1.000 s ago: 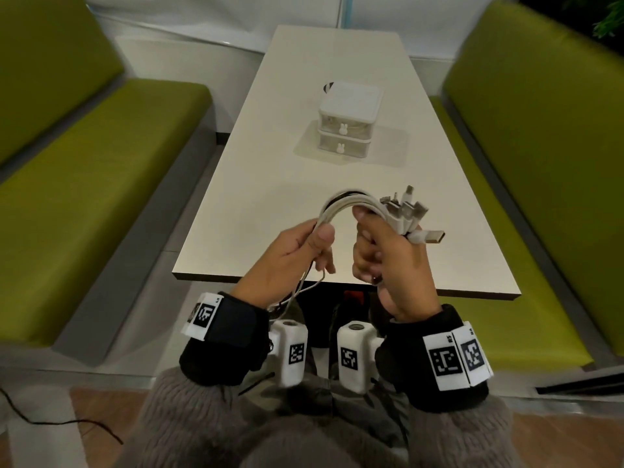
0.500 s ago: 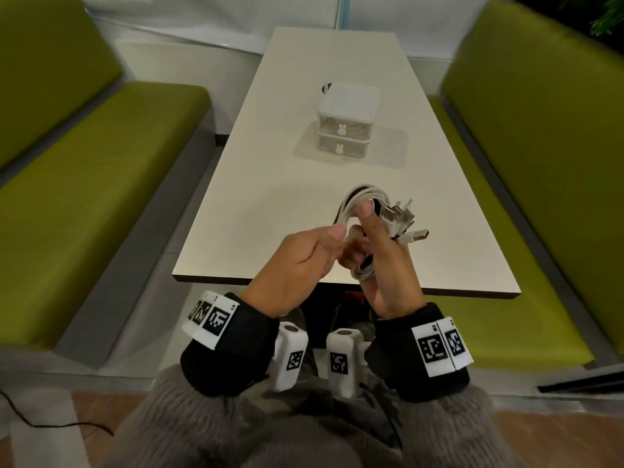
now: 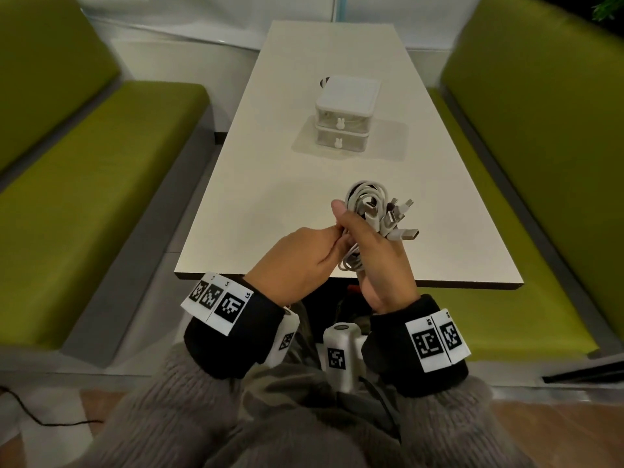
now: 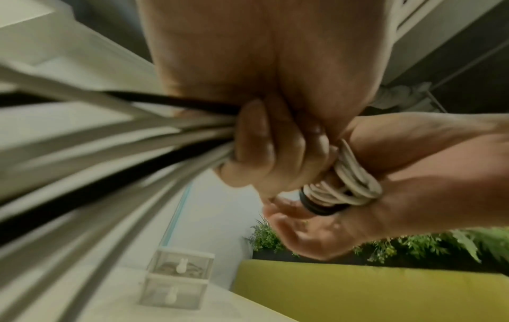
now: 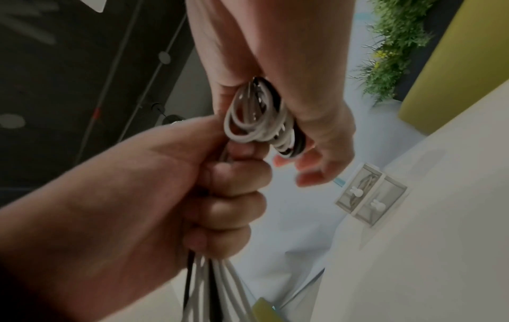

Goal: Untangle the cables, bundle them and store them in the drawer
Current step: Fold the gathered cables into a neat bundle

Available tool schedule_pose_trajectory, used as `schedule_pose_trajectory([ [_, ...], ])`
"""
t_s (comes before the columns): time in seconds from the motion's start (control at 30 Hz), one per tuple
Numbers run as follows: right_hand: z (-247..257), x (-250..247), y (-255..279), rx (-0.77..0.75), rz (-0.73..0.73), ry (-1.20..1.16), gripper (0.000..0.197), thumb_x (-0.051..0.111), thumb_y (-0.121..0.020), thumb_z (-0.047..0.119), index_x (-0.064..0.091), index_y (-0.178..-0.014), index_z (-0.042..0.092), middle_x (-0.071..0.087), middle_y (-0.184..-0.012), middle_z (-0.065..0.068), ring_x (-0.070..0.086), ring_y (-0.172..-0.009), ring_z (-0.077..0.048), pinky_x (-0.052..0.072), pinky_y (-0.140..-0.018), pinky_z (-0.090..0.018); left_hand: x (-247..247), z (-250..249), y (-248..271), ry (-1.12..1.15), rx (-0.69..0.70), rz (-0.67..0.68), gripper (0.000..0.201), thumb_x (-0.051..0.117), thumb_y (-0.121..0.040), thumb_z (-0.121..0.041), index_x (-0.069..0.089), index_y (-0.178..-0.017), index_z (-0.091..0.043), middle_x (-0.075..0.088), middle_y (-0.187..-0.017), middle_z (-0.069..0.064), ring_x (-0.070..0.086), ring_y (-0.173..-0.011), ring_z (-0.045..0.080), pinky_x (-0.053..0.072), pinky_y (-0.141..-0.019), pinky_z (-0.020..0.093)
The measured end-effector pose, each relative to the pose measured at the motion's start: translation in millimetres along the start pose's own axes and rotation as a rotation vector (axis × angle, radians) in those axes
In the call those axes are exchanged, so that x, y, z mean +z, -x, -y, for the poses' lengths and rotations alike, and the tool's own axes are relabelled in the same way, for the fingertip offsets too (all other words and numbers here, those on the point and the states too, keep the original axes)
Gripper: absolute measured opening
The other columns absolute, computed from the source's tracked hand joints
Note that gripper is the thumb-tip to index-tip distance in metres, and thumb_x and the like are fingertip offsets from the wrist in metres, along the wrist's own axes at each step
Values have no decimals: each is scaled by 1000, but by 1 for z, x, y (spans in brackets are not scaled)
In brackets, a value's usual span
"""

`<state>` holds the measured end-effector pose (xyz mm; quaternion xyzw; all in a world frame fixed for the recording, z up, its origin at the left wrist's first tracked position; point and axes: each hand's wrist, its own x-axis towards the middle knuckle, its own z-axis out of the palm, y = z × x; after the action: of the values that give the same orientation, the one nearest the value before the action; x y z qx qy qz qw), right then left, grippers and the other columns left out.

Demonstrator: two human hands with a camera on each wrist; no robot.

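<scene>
Closest to the camera, both wrists are wearing black cuffs with white marker tags (image 3: 225, 304), and the grey fuzzy sleeves (image 3: 175, 413) are filling the bottom of the head view.

Just past that, the left hand (image 3: 297, 261) is sitting at about 7 o'clock from the cable bundle (image 3: 366, 206), with its fingers (image 5: 234, 196) clenched around the loose strands. In the left wrist view those strands (image 4: 110, 152) are streaming out toward 9 o'clock, mostly white with a couple of black ones, all blurry.

The right hand (image 3: 378, 261) is holding the coiled part, thumb pointing up at 12 o'clock alongside the loops and fingers wrapping around the coil (image 5: 258, 122). From the right wrist camera the coil is showing white loops with black ones tucked at the far side. The plug ends (image 3: 400, 219) are fanning out at roughly 3 o'clock from the coil, one USB plug sticking out lowest.

All of this is hovering over the near end of the white bench (image 3: 256, 204), not touching it.

Farther out, at 12 o'clock from the hands, the little two-drawer box (image 3: 346, 96) is sitting on the bench, both drawers closed, each with a bunny-shaped knob (image 3: 340, 123). The upper drawer is looking like it has some cables inside.

Green seats (image 3: 101, 184) are running along both sides of the bench.
</scene>
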<state>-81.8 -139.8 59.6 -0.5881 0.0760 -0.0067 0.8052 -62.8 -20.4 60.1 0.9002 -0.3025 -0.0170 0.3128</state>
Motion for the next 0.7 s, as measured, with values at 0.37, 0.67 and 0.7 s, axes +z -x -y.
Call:
schedule_pose_trajectory([
  [0.37, 18, -3, -1, -46, -47, -403, 25, 45, -99, 27, 48, -77, 16, 43, -46, 6, 58, -54, -11, 58, -72, -36, 16, 17, 15, 423, 12, 4, 21, 37, -94, -46, 50, -82, -36, 45, -59, -11, 42, -55, 7, 38, -57, 27],
  [0.67, 29, -24, -2, -148, -141, -388, 39, 40, -100, 39, 41, -67, 17, 28, -44, 8, 26, -36, -7, 27, -38, -19, 38, 41, 29, 524, -70, 123, 47, 38, -86, -60, 46, -72, -16, 43, -62, -13, 42, -57, 4, 37, -58, 15],
  [0.7, 30, -26, -2, -149, -152, -387, 40, 41, -100, 39, 41, -67, 17, 28, -44, 7, 25, -36, -7, 26, -38, -19, 37, 43, 30, 507, -69, 115, 49, 37, -85, -64, 47, -72, -18, 44, -62, -12, 44, -58, 5, 38, -59, 15],
])
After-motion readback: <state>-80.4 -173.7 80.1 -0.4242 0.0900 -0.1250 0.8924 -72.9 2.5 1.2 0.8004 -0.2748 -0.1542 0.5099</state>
